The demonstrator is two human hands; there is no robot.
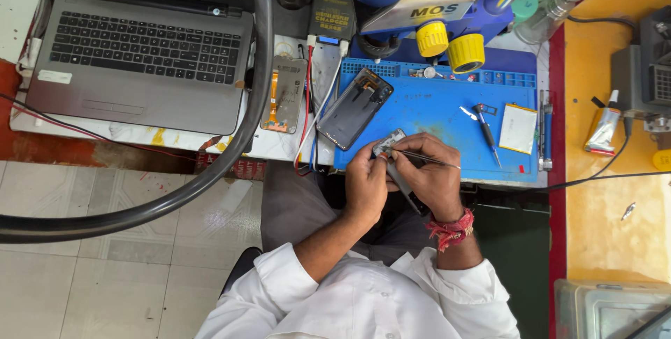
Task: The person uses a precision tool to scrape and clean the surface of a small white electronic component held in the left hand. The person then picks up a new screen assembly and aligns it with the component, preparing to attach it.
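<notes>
I sit at a tabletop (279, 145) covered by a blue mat (433, 112), with pale floor tiles (105, 227) below to my left and a yellow surface (608, 192) to my right. A grey laptop (143, 59) sits at the far left, a thick black hose (231, 150) curving in front of it. A phone shell (355, 108) lies tilted at the mat's left edge, a screen part (283, 96) beside it. A microscope (433, 10) with yellow knobs stands over the mat; a screwdriver (487, 129) and a pale battery (518, 128) lie to the right. My left hand (365, 185) is closed on a small circuit board (388, 143) at the mat's near edge. My right hand (432, 178) pinches tweezers (430, 161), lying across the fingers.
</notes>
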